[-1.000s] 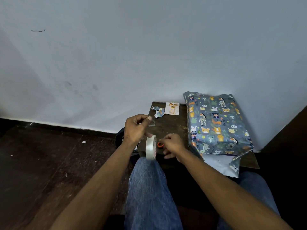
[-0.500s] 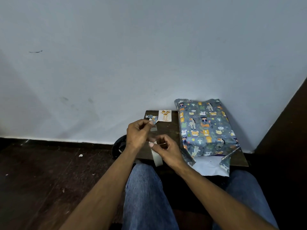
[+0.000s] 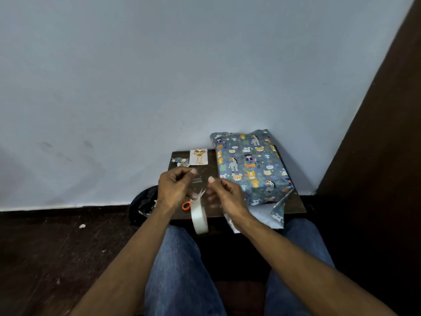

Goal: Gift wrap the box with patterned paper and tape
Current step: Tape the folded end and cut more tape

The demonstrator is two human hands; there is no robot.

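The box (image 3: 249,166), wrapped in blue animal-print paper, lies on the right of a small dark table (image 3: 298,205). At its near end a paper flap (image 3: 274,212) hangs loose with its white underside showing. In front of the box, my left hand (image 3: 174,189) and my right hand (image 3: 225,195) each pinch one end of a short clear tape strip (image 3: 197,179) stretched between their fingertips. The white tape roll (image 3: 199,216) hangs on edge just below both hands, at my left hand's lower fingers.
An orange scissors handle (image 3: 186,205) peeks out on the table under my hands. A gift tag (image 3: 198,156) and a paper scrap (image 3: 181,161) lie at the table's back left, by the wall. A black bag (image 3: 142,204) sits on the floor at left.
My right hand left the orange scissors and rose to the tape at my left hand. Both hands now hold a strip spread between them, and the roll hangs lower.
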